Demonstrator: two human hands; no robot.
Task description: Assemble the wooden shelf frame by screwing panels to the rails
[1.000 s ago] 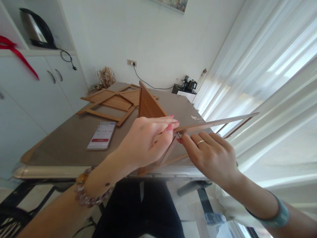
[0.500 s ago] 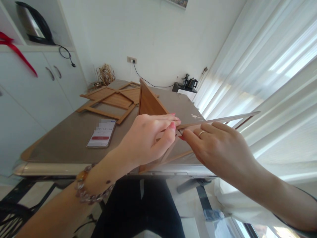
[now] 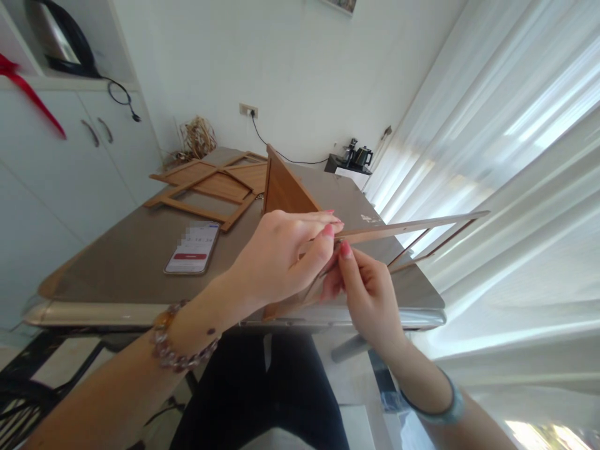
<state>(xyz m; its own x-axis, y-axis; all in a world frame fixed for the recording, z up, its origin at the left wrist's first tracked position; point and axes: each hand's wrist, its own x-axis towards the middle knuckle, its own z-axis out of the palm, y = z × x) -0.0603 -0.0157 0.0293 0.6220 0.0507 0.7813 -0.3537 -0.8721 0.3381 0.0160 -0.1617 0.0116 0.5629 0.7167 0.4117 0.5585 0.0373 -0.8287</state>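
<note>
My left hand (image 3: 285, 253) is closed at the corner where an upright wooden panel (image 3: 284, 187) meets a long wooden frame (image 3: 403, 230); its fingers and thumb press on the wood. Just below that joint, my right hand (image 3: 372, 297) pinches a thin dark metal rod that looks like a hex key (image 3: 328, 267) between thumb and fingers. The rod's upper end is at the joint, partly hidden by the fingers. The frame stretches to the right past the table edge. The lower part of the joined pieces is mostly behind my hands.
Several flat wooden frames and panels (image 3: 201, 187) lie on the left of the table (image 3: 117, 262). A phone (image 3: 192, 249) with a lit screen is near my left forearm. Curtains (image 3: 492, 156) hang on the right, and a kettle (image 3: 362, 157) stands at the back.
My right hand has turned over from knuckles up to thumb up and dropped lower, now pinching the rod below the joint. My left hand keeps its place on the corner.
</note>
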